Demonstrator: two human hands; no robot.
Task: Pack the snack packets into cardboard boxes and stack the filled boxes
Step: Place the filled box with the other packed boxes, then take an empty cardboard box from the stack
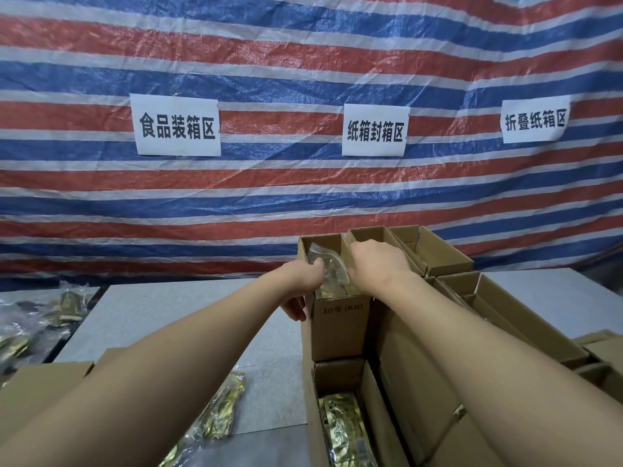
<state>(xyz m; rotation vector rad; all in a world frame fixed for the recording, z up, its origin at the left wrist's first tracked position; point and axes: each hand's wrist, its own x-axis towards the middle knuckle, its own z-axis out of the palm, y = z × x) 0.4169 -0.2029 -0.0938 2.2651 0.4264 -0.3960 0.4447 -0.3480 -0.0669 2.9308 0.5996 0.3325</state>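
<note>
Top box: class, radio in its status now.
Both hands pushing a snack packet into the top box. Packet half in. Nothing blocking.

Striped tarp, paper signs and a grey table

A red, white and blue striped tarp [303, 62] hangs as a backdrop, creased in places. Three white paper signs with black Chinese characters are stuck on it: a left sign [177, 125], a middle sign [375, 130] and a right sign [535, 121]. Below runs a grey table [161, 318].
</note>
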